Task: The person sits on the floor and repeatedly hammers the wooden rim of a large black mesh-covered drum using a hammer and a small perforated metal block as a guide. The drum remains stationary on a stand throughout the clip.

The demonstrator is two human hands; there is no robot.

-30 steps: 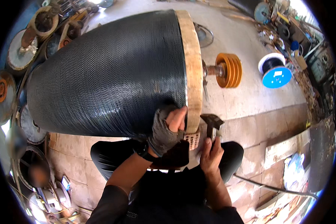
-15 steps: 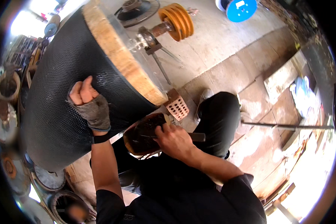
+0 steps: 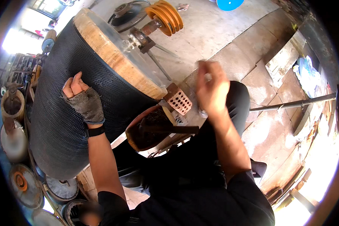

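A big drum (image 3: 64, 124) wrapped in black, finely ridged covering stands at my left, with a pale wooden rim (image 3: 116, 56) at its end. Against that covering rests my left hand (image 3: 83, 100), in a grey fingerless glove, its fingers curled together; whatever they may hold is hidden. Above my knee, my right hand (image 3: 213, 88) is raised and blurred, its fingers bent, with no object clearly visible in it. Between my arms sits a brown-rimmed open container (image 3: 131, 139) with dark contents too fine to make out. Across it lies a dark flat bar (image 3: 177, 129).
A perforated brick (image 3: 180, 101) sits by the drum's lower rim. Beyond are a shaft with an orange grooved pulley (image 3: 165, 17) and a dark wheel (image 3: 126, 15). Several round metal parts (image 3: 26, 184) crowd the left. A long metal rod (image 3: 293, 103) extends at right.
My right hand has left the container and moved up and to the right. The bar stays across the container. My left hand remains against the drum; the whole view has shifted slightly.
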